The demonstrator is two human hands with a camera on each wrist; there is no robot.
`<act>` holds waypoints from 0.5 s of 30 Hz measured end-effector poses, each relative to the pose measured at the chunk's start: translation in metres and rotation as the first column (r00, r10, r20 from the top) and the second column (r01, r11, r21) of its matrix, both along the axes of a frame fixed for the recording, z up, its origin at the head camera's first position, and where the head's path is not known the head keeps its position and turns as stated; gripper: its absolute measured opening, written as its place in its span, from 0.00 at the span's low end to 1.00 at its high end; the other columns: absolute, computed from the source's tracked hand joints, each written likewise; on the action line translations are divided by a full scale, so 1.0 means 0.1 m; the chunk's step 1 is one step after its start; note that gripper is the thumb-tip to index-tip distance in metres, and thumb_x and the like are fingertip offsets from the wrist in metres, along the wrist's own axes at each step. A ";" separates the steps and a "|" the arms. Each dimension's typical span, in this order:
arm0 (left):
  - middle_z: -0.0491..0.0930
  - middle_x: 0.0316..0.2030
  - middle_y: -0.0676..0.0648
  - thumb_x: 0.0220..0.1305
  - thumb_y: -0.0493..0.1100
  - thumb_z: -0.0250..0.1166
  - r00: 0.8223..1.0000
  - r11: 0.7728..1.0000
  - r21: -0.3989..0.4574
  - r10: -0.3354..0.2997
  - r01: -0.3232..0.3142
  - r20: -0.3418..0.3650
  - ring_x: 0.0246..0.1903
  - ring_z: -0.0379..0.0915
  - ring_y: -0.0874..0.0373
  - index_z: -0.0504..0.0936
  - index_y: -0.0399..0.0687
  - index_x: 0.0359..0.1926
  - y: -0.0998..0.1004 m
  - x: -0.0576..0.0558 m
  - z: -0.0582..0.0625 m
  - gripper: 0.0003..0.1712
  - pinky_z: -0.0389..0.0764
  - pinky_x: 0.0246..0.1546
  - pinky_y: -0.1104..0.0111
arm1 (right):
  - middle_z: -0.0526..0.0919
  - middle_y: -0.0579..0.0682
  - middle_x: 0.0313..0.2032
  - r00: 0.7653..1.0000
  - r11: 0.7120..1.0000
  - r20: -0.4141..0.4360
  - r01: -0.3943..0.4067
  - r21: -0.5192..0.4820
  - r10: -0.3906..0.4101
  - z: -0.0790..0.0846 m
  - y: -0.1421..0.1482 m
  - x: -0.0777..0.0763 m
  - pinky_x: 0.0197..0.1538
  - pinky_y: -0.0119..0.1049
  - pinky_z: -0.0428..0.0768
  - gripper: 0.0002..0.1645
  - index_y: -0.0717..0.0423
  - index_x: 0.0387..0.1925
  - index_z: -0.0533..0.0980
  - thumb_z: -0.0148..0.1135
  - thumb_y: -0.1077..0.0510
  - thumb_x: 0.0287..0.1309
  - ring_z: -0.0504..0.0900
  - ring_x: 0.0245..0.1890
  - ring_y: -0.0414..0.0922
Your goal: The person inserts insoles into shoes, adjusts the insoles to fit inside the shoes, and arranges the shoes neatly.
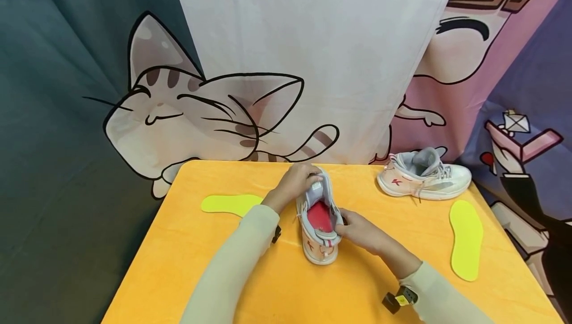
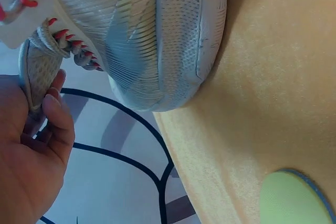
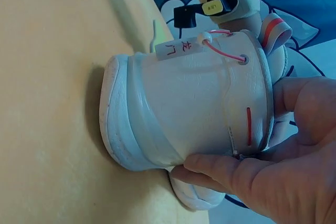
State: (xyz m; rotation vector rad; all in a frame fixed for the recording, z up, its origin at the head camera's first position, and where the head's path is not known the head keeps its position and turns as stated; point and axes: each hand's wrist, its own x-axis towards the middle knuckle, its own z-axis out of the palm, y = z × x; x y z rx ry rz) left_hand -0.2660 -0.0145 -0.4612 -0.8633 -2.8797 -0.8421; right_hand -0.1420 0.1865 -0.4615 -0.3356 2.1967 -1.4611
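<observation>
A white sneaker (image 1: pixel 319 252) stands on the table with its heel towards me and a red lining (image 1: pixel 320 216) showing inside. At its far end my left hand (image 1: pixel 296 181) pinches the tongue (image 2: pixel 42 74) between thumb and fingers, pulling it up beside the laces (image 2: pixel 79 51). My right hand (image 1: pixel 363 233) grips the collar on the right side near the heel, thumb at the opening and fingers along the outer wall (image 3: pixel 194 98). The toe is mostly hidden in the head view but shows in the left wrist view.
A second white sneaker (image 1: pixel 424 175) lies at the back right of the orange table (image 1: pixel 286 289). One yellow-green insole (image 1: pixel 466 241) is near the right edge; another insole (image 1: pixel 228 204) lies left of the left hand, partly covered by the arm. A printed cloth (image 1: pixel 321 56) hangs behind the table.
</observation>
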 end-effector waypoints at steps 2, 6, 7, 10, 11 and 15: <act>0.88 0.48 0.49 0.71 0.51 0.66 1.000 1.000 0.006 0.010 -0.010 0.006 0.45 0.82 0.58 0.89 0.51 0.54 0.01 0.01 0.01 0.17 0.84 0.50 0.66 | 0.78 0.66 0.55 1.000 1.000 -0.009 -0.002 0.011 0.002 -0.01 0.01 0.00 0.50 0.38 0.77 0.33 0.78 0.68 0.63 0.54 0.64 0.66 0.77 0.48 0.49; 0.88 0.46 0.51 0.72 0.53 0.66 0.999 0.999 0.022 0.024 -0.025 0.039 0.42 0.80 0.59 0.89 0.51 0.52 0.00 0.06 0.02 0.16 0.83 0.45 0.68 | 0.80 0.64 0.54 0.999 0.999 -0.030 -0.009 0.038 0.010 -0.02 0.03 -0.02 0.50 0.38 0.77 0.32 0.76 0.67 0.65 0.55 0.62 0.67 0.77 0.48 0.48; 0.88 0.45 0.51 0.72 0.53 0.66 0.998 0.999 0.027 0.027 -0.029 0.053 0.40 0.80 0.59 0.89 0.52 0.51 -0.01 0.07 0.03 0.16 0.82 0.43 0.68 | 0.80 0.64 0.54 0.999 0.999 -0.036 -0.011 0.047 0.012 -0.03 0.04 -0.02 0.50 0.38 0.78 0.32 0.76 0.67 0.66 0.55 0.61 0.67 0.77 0.48 0.48; 0.86 0.41 0.52 0.72 0.55 0.65 0.996 0.999 0.042 0.029 -0.033 0.080 0.36 0.77 0.59 0.88 0.52 0.49 -0.02 0.11 0.02 0.15 0.79 0.39 0.69 | 0.80 0.65 0.57 0.999 0.998 -0.041 -0.002 0.070 0.005 -0.03 0.08 -0.06 0.51 0.42 0.79 0.32 0.74 0.69 0.65 0.56 0.59 0.70 0.78 0.49 0.49; 0.85 0.40 0.53 0.72 0.56 0.65 0.996 0.998 0.046 0.029 -0.033 0.080 0.36 0.76 0.59 0.88 0.52 0.49 -0.02 0.12 0.02 0.16 0.78 0.38 0.70 | 0.78 0.66 0.59 0.999 0.997 -0.048 0.003 0.081 0.000 -0.03 0.09 -0.07 0.50 0.43 0.80 0.33 0.72 0.70 0.64 0.56 0.57 0.71 0.78 0.50 0.51; 0.84 0.39 0.53 0.72 0.58 0.65 0.996 0.997 0.067 0.021 -0.027 0.090 0.35 0.75 0.59 0.87 0.53 0.48 -0.05 0.17 0.00 0.16 0.77 0.37 0.69 | 0.70 0.69 0.70 0.994 0.991 -0.104 0.047 0.123 -0.034 -0.02 0.15 -0.16 0.57 0.51 0.83 0.38 0.68 0.75 0.60 0.58 0.51 0.75 0.78 0.63 0.63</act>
